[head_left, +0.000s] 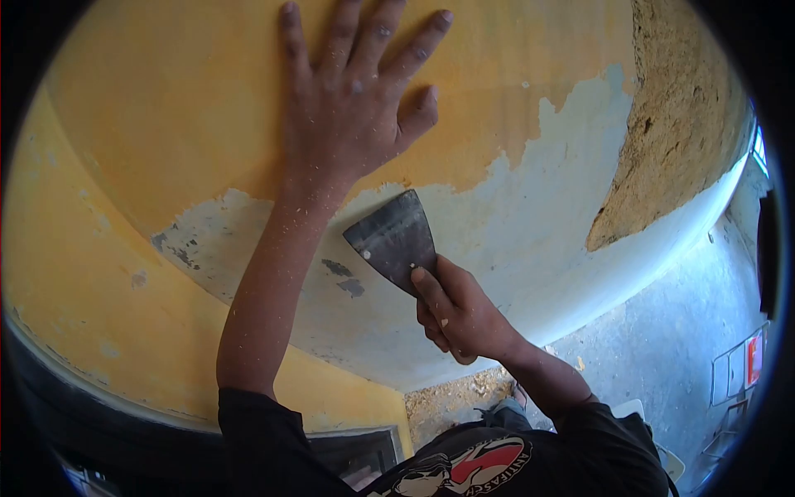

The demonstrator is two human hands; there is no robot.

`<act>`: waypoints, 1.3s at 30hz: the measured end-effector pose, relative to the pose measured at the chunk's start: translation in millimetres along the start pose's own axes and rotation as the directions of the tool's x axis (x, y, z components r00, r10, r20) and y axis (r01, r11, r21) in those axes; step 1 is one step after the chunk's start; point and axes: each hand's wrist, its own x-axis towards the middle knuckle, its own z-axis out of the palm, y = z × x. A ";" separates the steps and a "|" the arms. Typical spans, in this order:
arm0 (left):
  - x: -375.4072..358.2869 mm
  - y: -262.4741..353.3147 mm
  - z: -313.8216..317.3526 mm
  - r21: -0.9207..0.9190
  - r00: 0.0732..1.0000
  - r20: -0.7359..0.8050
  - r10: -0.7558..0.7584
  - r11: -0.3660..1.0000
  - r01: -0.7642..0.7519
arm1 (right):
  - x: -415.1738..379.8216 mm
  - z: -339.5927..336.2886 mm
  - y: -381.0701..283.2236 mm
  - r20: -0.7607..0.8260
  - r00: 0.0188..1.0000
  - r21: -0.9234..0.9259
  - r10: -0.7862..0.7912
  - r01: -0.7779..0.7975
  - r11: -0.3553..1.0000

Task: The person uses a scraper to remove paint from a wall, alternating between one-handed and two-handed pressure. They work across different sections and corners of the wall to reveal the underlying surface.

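Note:
My left hand (348, 83) lies flat on the yellow painted wall (190, 99), fingers spread, with pale flecks on the skin. My right hand (464, 311) is wrapped round the handle of a wide scraper (396, 236), thumb pressed on the base of its dark metal blade. The blade's edge points up and left, close to the ragged border of the yellow paint. Around the scraper shows a bare whitish patch (530, 232) of wall with a few grey spots. Most of the handle is hidden in my fist.
At the right, a rough brown patch (662, 124) is exposed in the wall. Paint flakes (464, 398) litter the floor below. A white chair (633, 410) stands by my right side, and a metal frame (729, 377) farther right. A dark-framed opening (356, 455) lies at lower left.

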 end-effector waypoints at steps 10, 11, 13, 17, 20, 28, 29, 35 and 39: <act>-0.2 -1.3 1.1 0.010 1.000 0.000 0.008 1.000 -0.008 | 4.8 -0.2 6.1 -0.074 0.995 -0.052 -0.064 0.061 0.997; 0.7 -3.6 3.3 0.019 1.000 -0.008 0.003 1.000 -0.002 | 4.4 0.0 11.5 -0.077 0.997 -0.071 -0.031 0.026 0.997; 1.5 -4.1 8.3 -0.016 0.996 -0.088 0.015 1.000 -0.017 | 11.2 -0.3 2.1 -0.055 0.995 -0.087 -0.078 0.073 0.994; -1.6 -0.8 2.0 -0.010 1.000 -0.013 0.007 1.000 -0.007 | 8.3 -0.6 -21.1 -0.021 0.999 -0.048 -0.030 0.029 0.998; 0.8 -4.9 2.1 0.006 1.000 -0.023 0.006 1.000 -0.006 | 3.5 -0.4 1.6 -0.037 0.999 -0.023 0.005 -0.006 1.000; -1.4 -3.1 6.3 -0.014 0.999 -0.031 0.009 1.000 -0.010 | 8.8 0.4 -2.3 -0.015 0.999 -0.020 -0.045 0.045 0.999; -0.3 -4.8 7.8 -0.012 0.999 -0.034 0.003 1.000 -0.003 | 9.2 -0.2 -2.5 -0.021 0.999 -0.008 -0.040 0.040 0.999; -1.9 -3.1 3.9 0.003 1.000 -0.024 0.000 1.000 0.000 | 8.0 1.9 6.0 -0.036 0.999 -0.048 -0.037 0.035 0.998; -0.8 -5.6 9.6 -0.015 0.998 -0.055 0.010 1.000 -0.011 | 12.2 0.5 -10.6 -0.032 0.998 -0.054 -0.051 0.049 0.997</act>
